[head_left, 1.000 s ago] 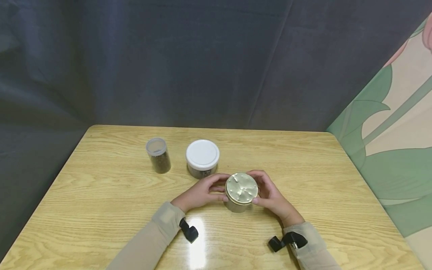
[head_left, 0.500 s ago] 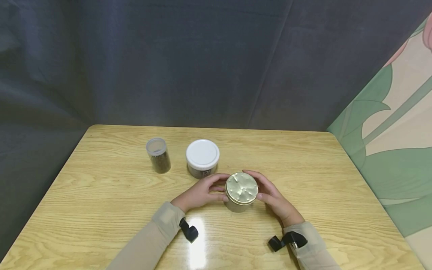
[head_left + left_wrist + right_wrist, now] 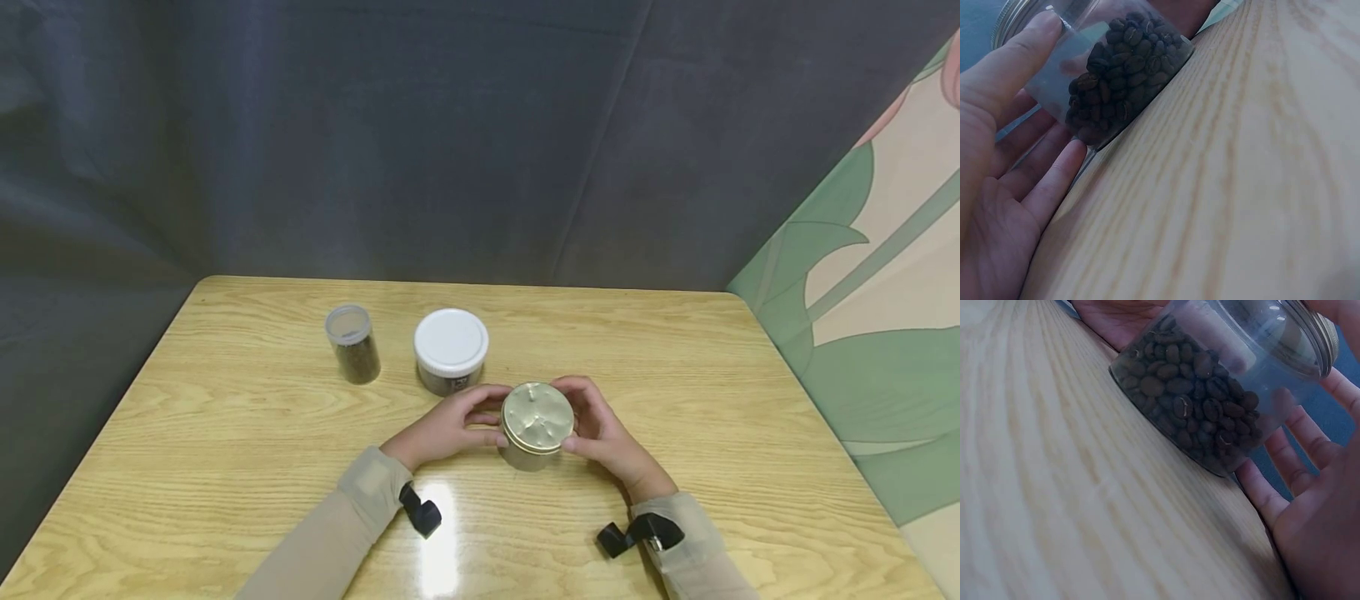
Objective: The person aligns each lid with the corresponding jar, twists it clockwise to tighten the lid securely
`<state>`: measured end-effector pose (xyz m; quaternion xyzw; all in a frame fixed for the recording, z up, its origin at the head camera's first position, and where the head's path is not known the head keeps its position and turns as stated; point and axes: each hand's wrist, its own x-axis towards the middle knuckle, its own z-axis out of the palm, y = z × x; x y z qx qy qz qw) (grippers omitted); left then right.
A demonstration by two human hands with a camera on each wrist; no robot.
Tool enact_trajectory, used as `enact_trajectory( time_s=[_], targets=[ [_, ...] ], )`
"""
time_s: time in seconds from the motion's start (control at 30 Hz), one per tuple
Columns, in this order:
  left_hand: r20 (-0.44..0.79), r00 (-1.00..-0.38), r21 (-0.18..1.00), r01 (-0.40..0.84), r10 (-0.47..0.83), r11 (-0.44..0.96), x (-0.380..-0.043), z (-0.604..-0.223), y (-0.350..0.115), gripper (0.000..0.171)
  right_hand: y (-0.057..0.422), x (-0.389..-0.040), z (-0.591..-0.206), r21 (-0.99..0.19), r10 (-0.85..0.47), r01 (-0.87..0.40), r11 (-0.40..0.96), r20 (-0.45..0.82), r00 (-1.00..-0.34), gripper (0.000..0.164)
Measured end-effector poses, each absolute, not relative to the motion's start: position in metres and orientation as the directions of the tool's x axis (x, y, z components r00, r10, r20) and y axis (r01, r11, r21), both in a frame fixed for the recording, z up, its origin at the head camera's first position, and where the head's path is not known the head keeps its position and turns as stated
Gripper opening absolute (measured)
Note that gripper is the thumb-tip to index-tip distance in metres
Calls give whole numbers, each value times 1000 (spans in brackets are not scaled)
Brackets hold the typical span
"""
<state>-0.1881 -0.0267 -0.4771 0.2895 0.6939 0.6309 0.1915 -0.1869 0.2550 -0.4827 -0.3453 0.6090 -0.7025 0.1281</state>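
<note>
A clear jar [image 3: 1079, 69] part full of coffee beans [image 3: 1191, 394] stands upright on the table, topped by a dented gold lid [image 3: 537, 417]. My left hand [image 3: 453, 427] holds the jar from its left side, thumb in front and fingers behind. From the other side my right hand [image 3: 611, 442] grips the lid, its thumb at the front edge and its forefinger round the back. In the right wrist view the lower fingers of that hand spread beside the jar wall. The lid sits on the jar's mouth.
Behind my left hand stands a wide jar with a white lid [image 3: 451, 342]. Further left is a slim clear jar [image 3: 357, 354] with dark contents and a translucent lid. The wooden table [image 3: 225, 467] ends at a dark curtain [image 3: 450, 150].
My right fingers loosened from the lid half a second ago, then closed round it again. The dents on the lid have turned. My left hand and the jar have stayed in place.
</note>
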Motion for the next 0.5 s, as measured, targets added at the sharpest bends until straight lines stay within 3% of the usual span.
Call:
enact_trajectory(
  time_s=[0.5],
  targets=[
    [93,-762,987,155,641,40,-188,-476,-27,69,255,-185,-480,-956,-616,-241,-164,291,-733,66]
  ],
)
